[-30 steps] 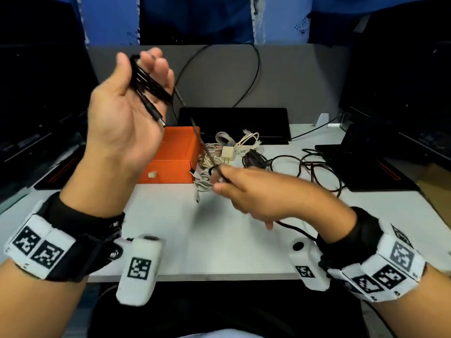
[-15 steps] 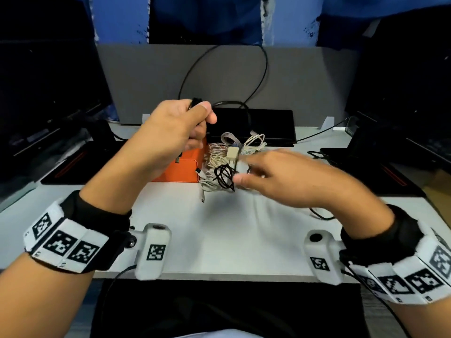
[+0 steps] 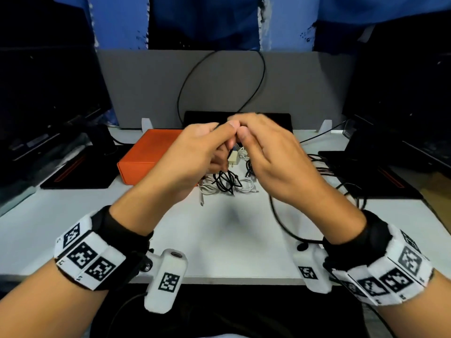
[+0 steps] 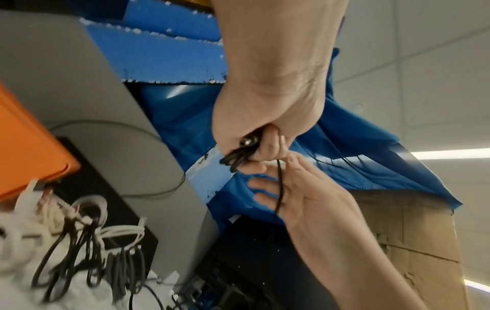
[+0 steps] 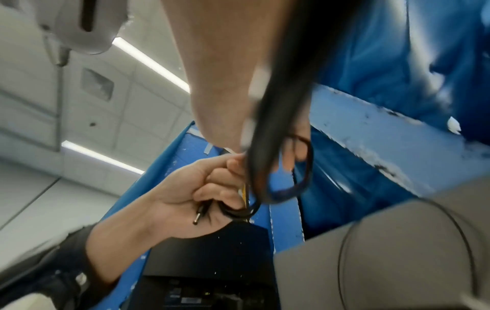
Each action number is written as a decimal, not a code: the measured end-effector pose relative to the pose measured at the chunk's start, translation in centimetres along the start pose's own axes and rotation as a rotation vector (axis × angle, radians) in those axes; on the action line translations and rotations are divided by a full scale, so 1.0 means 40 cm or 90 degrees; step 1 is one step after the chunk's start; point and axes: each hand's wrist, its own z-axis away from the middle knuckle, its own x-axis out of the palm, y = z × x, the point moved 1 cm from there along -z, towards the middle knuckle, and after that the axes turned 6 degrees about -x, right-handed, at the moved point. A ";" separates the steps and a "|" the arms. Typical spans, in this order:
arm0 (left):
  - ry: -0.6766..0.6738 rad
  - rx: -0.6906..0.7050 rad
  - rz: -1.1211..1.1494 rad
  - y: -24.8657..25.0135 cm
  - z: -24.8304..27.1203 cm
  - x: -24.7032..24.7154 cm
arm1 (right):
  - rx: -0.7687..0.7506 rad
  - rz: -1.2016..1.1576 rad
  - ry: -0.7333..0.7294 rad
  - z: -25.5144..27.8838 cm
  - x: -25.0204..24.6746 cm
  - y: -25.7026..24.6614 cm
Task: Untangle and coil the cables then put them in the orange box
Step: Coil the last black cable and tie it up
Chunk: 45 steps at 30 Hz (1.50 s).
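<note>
1. Black was the cable (image 4: 240, 156) in play: a small bundle of loops sat inside the left hand (image 3: 195, 157), whose fingers were curled round it, with a round barrel plug (image 5: 200, 211) poking out over the palm in the right wrist view.
2. The right hand (image 3: 275, 164) met the left one above the table (image 3: 231, 240), thumb tip close to thumb tip. One strand of the same cable ran from the bundle across its fingers (image 4: 267, 184), which lay mostly straight in the left wrist view; whether the thumb was pinching the strand I could not tell.
3. From under the right hand the black cable trailed down to the table and curved toward the right wrist.
4. The orange box (image 3: 146, 156) stood on the table to the left, behind the left hand and partly hidden by it.
5. Just right of the box, below the raised hands, lay a tangled pile of cables (image 3: 227, 184): white leads with black loops across them and a cream plug adapter (image 3: 233, 159) on top.
6. More black cable loops (image 3: 351, 191) lay on the table's right side near a dark device.
7. A grey partition (image 3: 292, 89) stood at the back of the table, with a thin black wire looping across it.
</note>
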 end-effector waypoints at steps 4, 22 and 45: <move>-0.146 -0.016 0.089 -0.013 0.007 0.003 | 0.040 -0.175 -0.015 0.005 -0.005 0.022; -0.123 0.114 0.649 0.070 0.008 -0.041 | 0.279 -0.411 -0.336 0.043 0.068 -0.041; -0.425 0.031 0.082 0.005 0.010 -0.073 | 0.041 -0.222 -0.166 -0.003 -0.078 -0.038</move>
